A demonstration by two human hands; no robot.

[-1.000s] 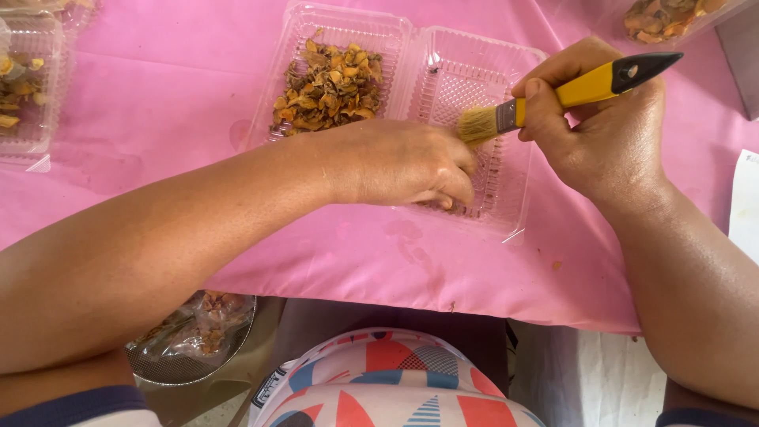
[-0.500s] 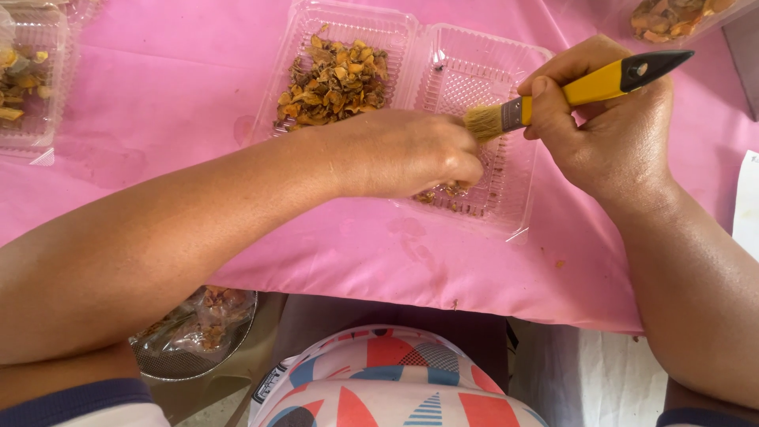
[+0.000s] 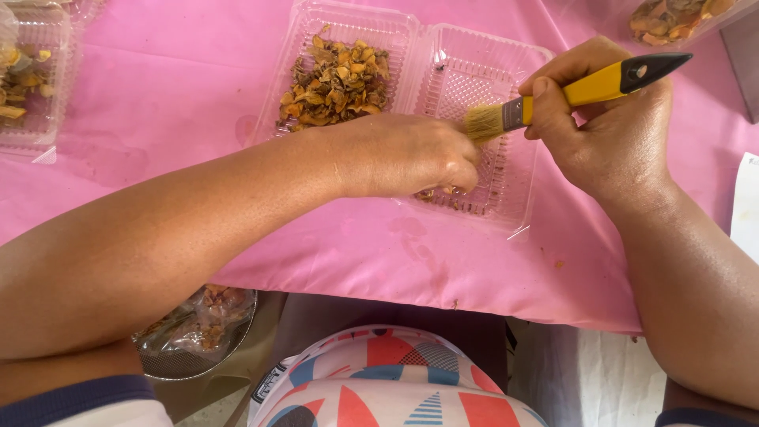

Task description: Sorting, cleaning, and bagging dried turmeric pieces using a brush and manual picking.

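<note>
Head view: right hand (image 3: 613,130) grips yellow-handled brush (image 3: 569,93), upper right, bristles touching left hand (image 3: 411,154). Left hand clenched on sth small, can't tell what, over clear clamshell tray (image 3: 518,202) w/ dried pieces (image 3: 336,83) on pink desk (image 3: 158,95).

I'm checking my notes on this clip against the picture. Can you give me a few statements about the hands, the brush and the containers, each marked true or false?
1. The right hand holds a yellow-handled paintbrush with pale bristles. True.
2. The left hand rests over the emptier half of the clear plastic hinged container. True.
3. The brush bristles point away from the left hand. False: they point toward it, close to its knuckles.
4. The dried brown-yellow pieces fill the container's right half. False: they lie heaped in its left half.
5. The table is covered with a green cloth. False: it is a pink tablecloth.
</note>
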